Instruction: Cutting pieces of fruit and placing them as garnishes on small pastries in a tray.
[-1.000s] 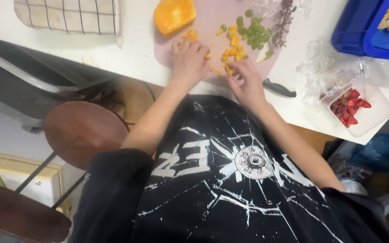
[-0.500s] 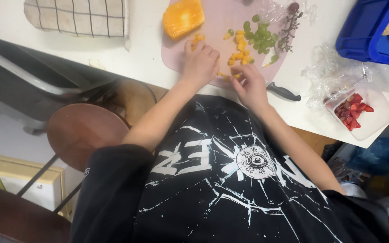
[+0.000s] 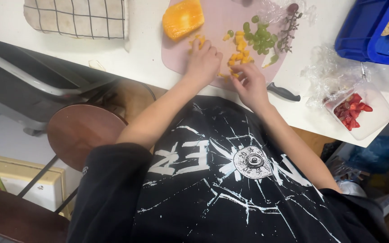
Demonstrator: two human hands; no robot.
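A pale pink cutting board lies on the white table. On it are a large orange fruit chunk, small orange cubes, green grapes and a bare grape stem. My left hand rests on the board with bent fingers, its tips touching cubes beside the large chunk. My right hand is at the board's near edge, fingers curled around a few small orange pieces. A black-handled knife lies on the table just right of my right hand, untouched.
A clear tub of cut strawberries and crumpled plastic wrap sit at the right. Blue trays hold food at the far right. A checked cloth lies at the left. Round wooden stools stand below the table edge.
Both hands stay on the board among the orange cubes, with only small finger movements. The view has shifted slightly.
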